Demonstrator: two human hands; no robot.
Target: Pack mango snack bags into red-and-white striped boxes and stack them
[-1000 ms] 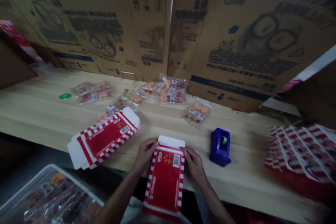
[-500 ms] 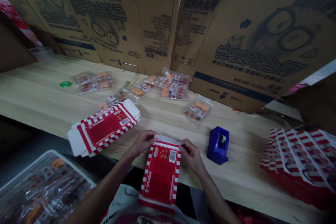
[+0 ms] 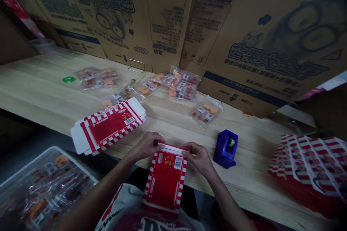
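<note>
A red box point(image 3: 164, 178) with red-and-white striped edges lies over the table's front edge, its near end against my body. My left hand point(image 3: 150, 145) pinches the far left corner of the box by its end flap. At the far right corner, my right hand point(image 3: 198, 156) has thumb and fingers closed on the same end. The white flap point(image 3: 173, 148) there is folded over toward the printed face. To the left lie stacked flat box blanks point(image 3: 108, 126) with the same print. A blue tape dispenser point(image 3: 226, 148) stands right of my right hand.
Clear plastic packets point(image 3: 207, 111) of small pieces lie along the back, before tall cardboard cartons point(image 3: 260, 50). A white-rimmed bin point(image 3: 54, 149) of packets sits at lower left. Striped boxes point(image 3: 311, 166) are on the right. A green ring point(image 3: 68, 79) lies at left.
The upright white flap at the far end of the box has been folded down toward the printed face. Both hands stay at the corners, and the view has shifted slightly.
</note>
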